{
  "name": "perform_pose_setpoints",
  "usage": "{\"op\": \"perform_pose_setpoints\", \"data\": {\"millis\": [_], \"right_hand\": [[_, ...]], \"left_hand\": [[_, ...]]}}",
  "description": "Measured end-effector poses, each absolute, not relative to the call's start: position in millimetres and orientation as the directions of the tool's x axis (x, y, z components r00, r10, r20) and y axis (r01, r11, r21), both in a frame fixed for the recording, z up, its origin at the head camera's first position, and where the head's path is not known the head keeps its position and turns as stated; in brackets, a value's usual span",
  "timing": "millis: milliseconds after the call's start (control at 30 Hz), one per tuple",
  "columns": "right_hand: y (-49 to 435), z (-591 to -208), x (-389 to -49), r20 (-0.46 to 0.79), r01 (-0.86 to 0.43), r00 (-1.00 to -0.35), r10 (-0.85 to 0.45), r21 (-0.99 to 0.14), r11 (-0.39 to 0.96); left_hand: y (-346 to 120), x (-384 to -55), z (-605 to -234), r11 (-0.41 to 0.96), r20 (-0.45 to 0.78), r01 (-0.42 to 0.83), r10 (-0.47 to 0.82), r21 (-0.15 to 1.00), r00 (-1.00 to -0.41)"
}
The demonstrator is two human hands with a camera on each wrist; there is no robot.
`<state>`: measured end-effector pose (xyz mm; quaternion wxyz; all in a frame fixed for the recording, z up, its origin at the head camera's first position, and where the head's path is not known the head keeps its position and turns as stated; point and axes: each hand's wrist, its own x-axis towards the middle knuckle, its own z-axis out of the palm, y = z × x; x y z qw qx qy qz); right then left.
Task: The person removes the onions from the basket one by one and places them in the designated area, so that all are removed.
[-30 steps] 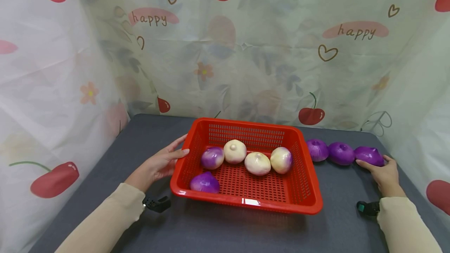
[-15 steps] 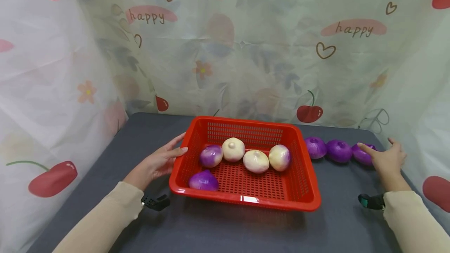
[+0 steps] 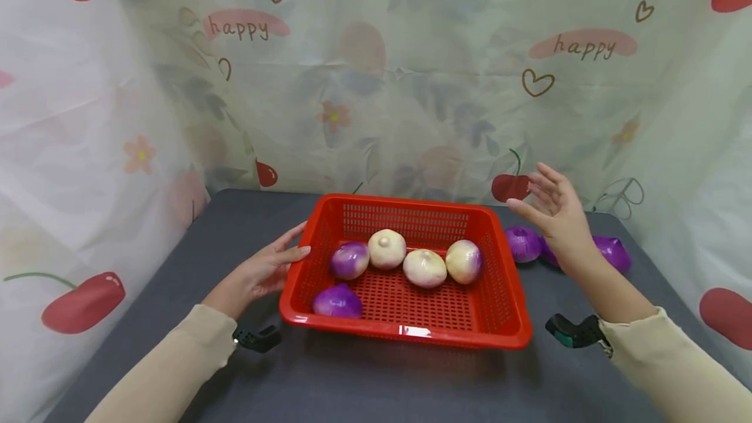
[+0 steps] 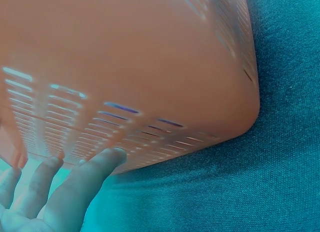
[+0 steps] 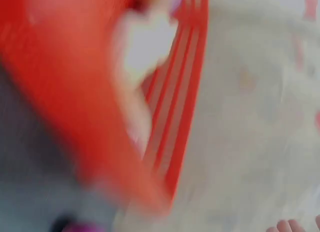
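Observation:
In the head view my left hand (image 3: 267,271) holds the left side of a red plastic basket (image 3: 405,338), thumb on the rim. The left wrist view shows its fingers (image 4: 82,189) against the slotted outer wall. Inside lie two purple onions (image 3: 337,301) and several paler, white-and-purple bulbs (image 3: 425,269). My right hand (image 3: 561,220) is raised beyond the basket's right rim, fingers loosely bent, holding nothing. Beneath it on the table are three purple onions in a row: one by the basket (image 3: 523,244), a middle one mostly hidden by the wrist, and the rightmost (image 3: 613,254).
A dark grey table (image 3: 376,384) carries everything. Printed curtains (image 3: 411,116) stand behind and at both sides. A thin looped cord (image 3: 624,196) shows by the back right corner. The right wrist view is badly blurred.
My right hand has left the rightmost purple onion, lifting and moving left over the row toward the basket. The left hand keeps its place on the basket, and the onions stay put.

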<state>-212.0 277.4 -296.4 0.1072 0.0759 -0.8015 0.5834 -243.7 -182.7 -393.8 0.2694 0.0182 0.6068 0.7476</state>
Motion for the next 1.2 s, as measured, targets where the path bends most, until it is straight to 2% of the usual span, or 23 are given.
{"op": "perform_pose_setpoints", "data": {"millis": [133,267,567,767,1033,1200], "right_hand": [[234,-289,-195,0.299,-0.326,-0.943,-0.148,-0.918,0.225],[198,-289,-181,0.299,-0.353,-0.916,-0.266,-0.917,0.185],[138,-315,-169,0.161,-0.234,-0.882,-0.443,-0.966,0.114],[114,-339,-170,0.036,-0.155,-0.856,-0.515,-0.97,0.189],[92,-364,-181,-0.121,-0.04,-0.842,-0.525,-0.958,0.285],[84,-371,-188,-0.203,-0.009,-0.809,-0.552,-0.934,0.356]], "left_hand": [[-184,-244,-394,-0.115,-0.305,-0.385,0.424,0.916,-0.853],[-184,-244,-394,-0.115,-0.306,-0.386,0.423,0.915,-0.853],[-186,-243,-394,-0.122,-0.311,-0.394,0.422,0.911,-0.851],[-185,-243,-394,-0.118,-0.318,-0.398,0.42,0.91,-0.85],[-185,-243,-395,-0.126,-0.319,-0.402,0.417,0.907,-0.851],[-184,-244,-397,-0.113,-0.318,-0.393,0.407,0.913,-0.856]]}}
